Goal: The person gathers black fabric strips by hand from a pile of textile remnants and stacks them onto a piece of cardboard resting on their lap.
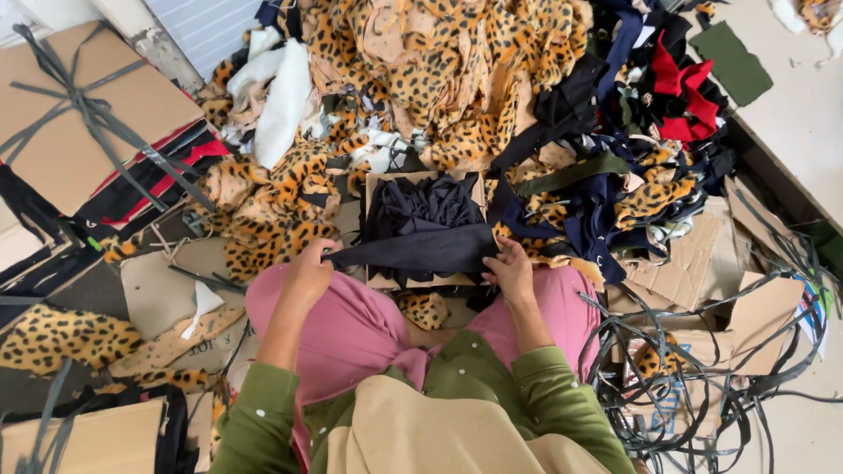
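Both hands pinch dark cloth's ends, scraps crowding.

Two hands (one cardboard box)

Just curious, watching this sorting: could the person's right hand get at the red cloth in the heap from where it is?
Probably not without leaning. The right hand holds the black cloth, and the red cloth lies far up the heap.
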